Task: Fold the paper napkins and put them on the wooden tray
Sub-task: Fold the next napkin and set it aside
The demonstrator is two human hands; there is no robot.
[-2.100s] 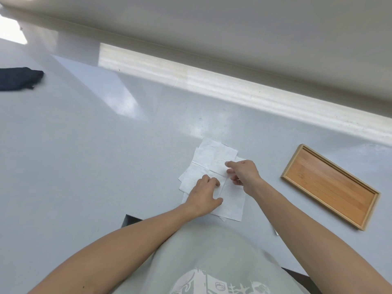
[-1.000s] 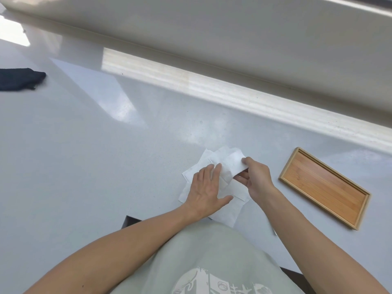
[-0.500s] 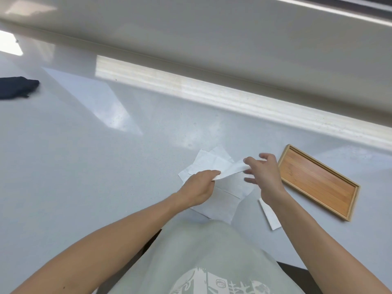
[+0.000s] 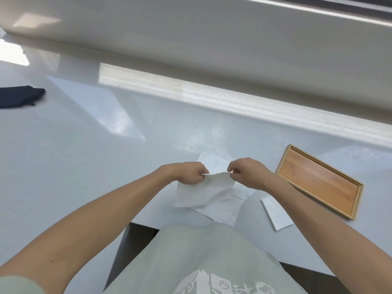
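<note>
Head camera shows both hands now raised over the pile of loose napkins (image 4: 220, 211), sharing one paper napkin (image 4: 203, 192) between them: the left hand (image 4: 186, 174) pinches its upper left corner, the right hand (image 4: 248, 171) pinches the upper right corner, and the sheet hangs from that top edge with its lower part draped onto the pile. Half a second ago only the left hand held this napkin while the right hand was open beside the wooden tray (image 4: 320, 181); a second before that both were pressing on the pile. So a single sheet has been peeled off and stretched taut, which I judge to be the set-up for its first fold. A narrow folded napkin (image 4: 276, 213) lies on the white table (image 4: 84, 166) just in front of the tray, between it and the person, not yet on it. The tray itself holds nothing, so delivery has not begun. Far to the left of the tray a dark cloth (image 4: 19, 98) sits at the table edge.
</note>
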